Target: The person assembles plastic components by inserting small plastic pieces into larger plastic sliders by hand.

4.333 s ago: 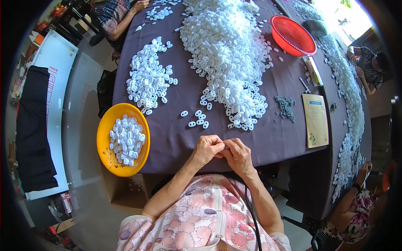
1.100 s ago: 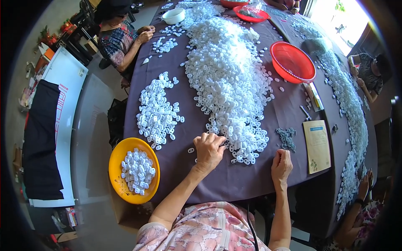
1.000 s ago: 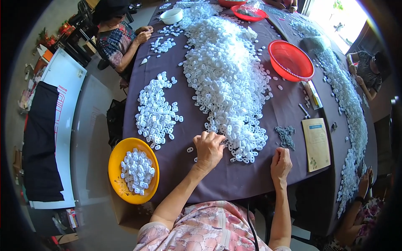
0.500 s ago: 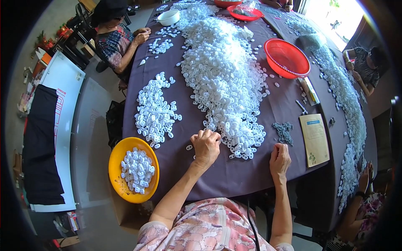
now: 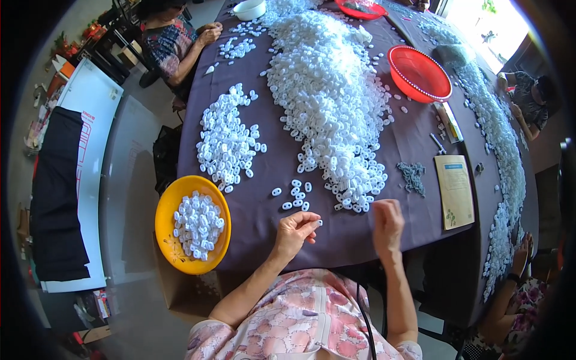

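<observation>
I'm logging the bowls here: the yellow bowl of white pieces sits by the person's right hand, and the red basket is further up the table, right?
Not quite. The head view shows the yellow bowl of white pieces by the left hand, not the right. The red basket is indeed further up the table.

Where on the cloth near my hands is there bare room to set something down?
Bare cloth lies between the left hand, the yellow bowl and the small cluster of white pieces. Another patch sits between the grey bits and right hand. The big white heap crowds the middle.
</observation>
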### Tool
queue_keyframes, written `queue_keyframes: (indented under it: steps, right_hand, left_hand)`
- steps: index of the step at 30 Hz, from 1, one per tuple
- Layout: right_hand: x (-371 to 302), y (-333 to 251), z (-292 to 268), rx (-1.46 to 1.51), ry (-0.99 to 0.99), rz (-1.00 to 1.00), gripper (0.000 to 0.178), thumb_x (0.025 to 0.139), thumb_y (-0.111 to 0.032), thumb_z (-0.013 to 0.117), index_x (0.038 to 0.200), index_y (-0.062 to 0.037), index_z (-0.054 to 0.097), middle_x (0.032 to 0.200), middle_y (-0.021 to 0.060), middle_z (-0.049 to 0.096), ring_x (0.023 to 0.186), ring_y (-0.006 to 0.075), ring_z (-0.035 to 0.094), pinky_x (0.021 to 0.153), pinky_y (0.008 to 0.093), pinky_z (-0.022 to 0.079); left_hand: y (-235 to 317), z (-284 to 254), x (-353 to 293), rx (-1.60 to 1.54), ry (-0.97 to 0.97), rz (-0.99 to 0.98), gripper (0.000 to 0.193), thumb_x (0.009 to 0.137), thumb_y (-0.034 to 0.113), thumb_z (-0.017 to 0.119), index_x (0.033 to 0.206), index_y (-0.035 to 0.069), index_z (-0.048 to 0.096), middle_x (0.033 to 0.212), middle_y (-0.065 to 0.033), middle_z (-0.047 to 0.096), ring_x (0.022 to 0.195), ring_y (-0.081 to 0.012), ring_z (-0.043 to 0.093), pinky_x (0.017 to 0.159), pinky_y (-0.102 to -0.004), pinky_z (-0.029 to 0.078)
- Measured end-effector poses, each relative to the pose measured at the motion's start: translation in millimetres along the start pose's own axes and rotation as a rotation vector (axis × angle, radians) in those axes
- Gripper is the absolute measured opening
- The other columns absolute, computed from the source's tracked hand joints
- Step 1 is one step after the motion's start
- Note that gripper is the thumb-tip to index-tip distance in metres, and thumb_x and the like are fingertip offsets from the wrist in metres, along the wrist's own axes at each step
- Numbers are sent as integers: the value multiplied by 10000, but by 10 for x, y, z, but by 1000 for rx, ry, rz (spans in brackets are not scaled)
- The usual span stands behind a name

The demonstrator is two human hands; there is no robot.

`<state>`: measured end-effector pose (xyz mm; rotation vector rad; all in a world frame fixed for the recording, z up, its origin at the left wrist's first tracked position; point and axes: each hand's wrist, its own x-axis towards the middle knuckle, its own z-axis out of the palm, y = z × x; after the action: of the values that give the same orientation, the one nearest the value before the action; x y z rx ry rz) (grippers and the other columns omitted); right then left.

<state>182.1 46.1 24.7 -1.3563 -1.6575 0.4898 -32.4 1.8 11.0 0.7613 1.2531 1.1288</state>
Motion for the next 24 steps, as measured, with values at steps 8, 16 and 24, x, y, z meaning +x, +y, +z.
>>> queue_keyframes:
  steps: [8,16,24]
  right_hand:
    - [-423,-459,585,549,-312,296,66,871,21,545,899,-15,593,812,21,568,661,75,564,541,211,480]
    - [-452,-553,636,816,-179,501,49,872,7,564,914,19,586,799,49,619,675,100,612,605,228,529]
    - [-408,-544,534,880,-256,557,59,878,1,554,925,31,574,735,65,636,665,117,635,620,229,538]
  left_hand:
    - [-40,73,-79,61,1,99,74,859,42,599,914,21,644,719,14,613,571,-40,539,509,-192,466]
    - [-41,76,-164,-96,30,24,98,875,118,605,914,33,633,749,-8,641,619,-45,571,531,-191,466]
    - [135,116,-221,89,13,119,102,897,105,566,893,15,613,726,-11,623,623,-64,586,543,-200,485]
